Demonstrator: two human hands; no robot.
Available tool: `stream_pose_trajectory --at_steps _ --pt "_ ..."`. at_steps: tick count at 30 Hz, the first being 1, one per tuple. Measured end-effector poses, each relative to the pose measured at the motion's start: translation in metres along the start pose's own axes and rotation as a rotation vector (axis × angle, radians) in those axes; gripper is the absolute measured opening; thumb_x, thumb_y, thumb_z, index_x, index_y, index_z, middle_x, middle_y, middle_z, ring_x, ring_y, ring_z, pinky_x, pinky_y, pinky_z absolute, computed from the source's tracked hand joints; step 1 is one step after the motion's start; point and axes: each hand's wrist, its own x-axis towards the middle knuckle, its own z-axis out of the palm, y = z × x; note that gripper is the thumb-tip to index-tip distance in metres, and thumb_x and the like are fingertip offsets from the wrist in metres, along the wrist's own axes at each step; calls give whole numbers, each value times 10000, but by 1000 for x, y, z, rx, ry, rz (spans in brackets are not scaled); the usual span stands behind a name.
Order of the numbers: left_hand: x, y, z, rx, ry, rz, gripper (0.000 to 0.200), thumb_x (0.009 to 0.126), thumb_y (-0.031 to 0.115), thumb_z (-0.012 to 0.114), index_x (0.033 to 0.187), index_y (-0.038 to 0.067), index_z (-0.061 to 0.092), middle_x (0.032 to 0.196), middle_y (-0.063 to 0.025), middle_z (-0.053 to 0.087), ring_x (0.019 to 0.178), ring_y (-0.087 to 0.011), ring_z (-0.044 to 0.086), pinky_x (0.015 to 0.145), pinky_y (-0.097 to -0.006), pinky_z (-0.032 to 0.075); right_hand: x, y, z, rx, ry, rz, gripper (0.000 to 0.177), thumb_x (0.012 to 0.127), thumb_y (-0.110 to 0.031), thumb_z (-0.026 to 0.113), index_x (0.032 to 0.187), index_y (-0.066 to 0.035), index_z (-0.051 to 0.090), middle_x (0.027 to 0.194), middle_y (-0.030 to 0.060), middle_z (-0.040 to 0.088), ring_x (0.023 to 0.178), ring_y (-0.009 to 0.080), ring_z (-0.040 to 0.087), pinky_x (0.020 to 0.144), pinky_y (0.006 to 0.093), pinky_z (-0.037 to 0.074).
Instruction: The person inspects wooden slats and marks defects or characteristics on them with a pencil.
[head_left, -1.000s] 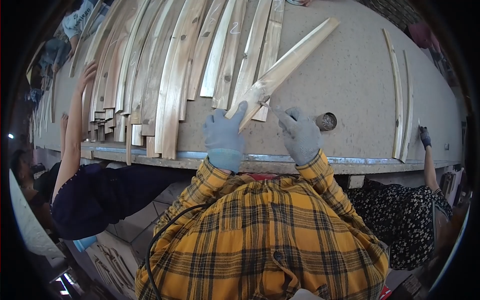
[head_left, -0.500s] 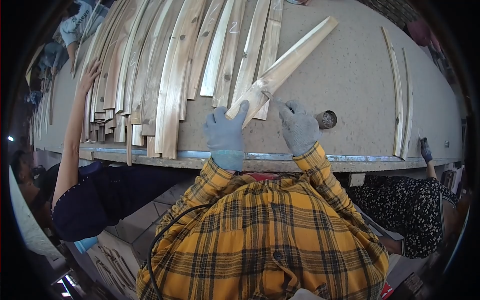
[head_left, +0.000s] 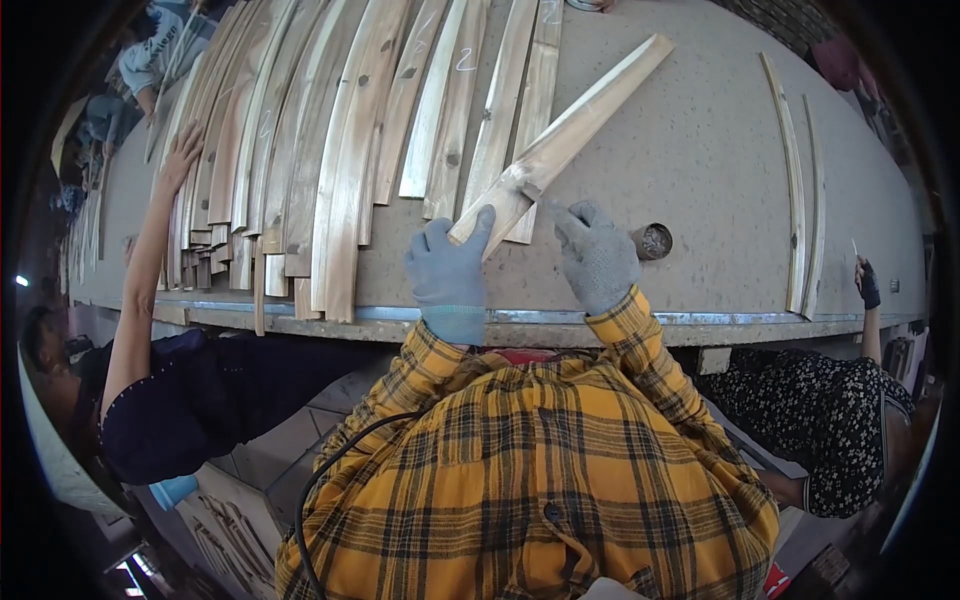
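My left hand (head_left: 447, 272), in a grey glove, is closed around the near end of a wooden board (head_left: 590, 115) that lies slantwise over other boards. My right hand (head_left: 598, 258), gloved as well, is closed on a small putty knife (head_left: 531, 190); its handle is mostly hidden by the fingers. The blade touches the board's face, at or beside a dark spot. Just right of my right hand stands a small round tin (head_left: 653, 241) with greyish stuff inside.
Many boards (head_left: 340, 190), some chalk-marked, lie side by side on the table (head_left: 710, 180) at left; a co-worker's hand (head_left: 180, 155) rests on them. Two narrow strips (head_left: 788, 190) lie at right, near another person's gloved hand (head_left: 867, 283). A metal strip (head_left: 560, 314) lines the near edge.
The putty knife's blade has turned and shows broader against the board. My hands have hardly moved. The co-worker's gloved hand at right has risen off the table with a thin tool.
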Motion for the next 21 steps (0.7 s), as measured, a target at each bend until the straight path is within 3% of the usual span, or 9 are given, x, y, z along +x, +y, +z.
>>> stream_pose_trajectory --at_steps 5,8,15,18,21 --pt "2 -1 -2 28 34 37 696 686 -18 631 1256 377 564 1016 -57 503 908 -262 497 796 -387 427 7 7 14 -139 61 28 437 845 -64 521 1263 -187 541 931 66 572 784 250 617 645 364 527" --pt "0 -4 2 32 48 58 687 693 -19 623 1251 377 567 1017 -56 506 909 -262 499 795 -387 428 -1 2 9 -125 46 -57 432 849 -67 519 1262 -192 541 906 66 562 753 254 617 617 363 526" --pt "0 -4 1 28 53 62 679 693 -18 622 1247 371 574 1013 -57 508 911 -264 500 799 -389 426 10 12 15 -105 81 26 449 849 -78 526 1272 -228 535 906 61 567 753 250 617 620 358 530" --pt "1 -8 4 6 38 60 678 690 -25 618 1243 364 581 1007 -57 506 901 -265 498 800 -389 425 4 0 7 -124 -5 -40 453 847 -87 531 1276 -231 531 935 59 577 771 249 623 628 356 532" --pt "1 -9 6 -9 55 58 679 687 -30 617 1239 363 584 1003 -55 504 893 -264 496 803 -387 425 1 12 4 59 -62 -168 471 837 -80 540 1281 -234 527 925 55 573 762 247 615 631 356 529"
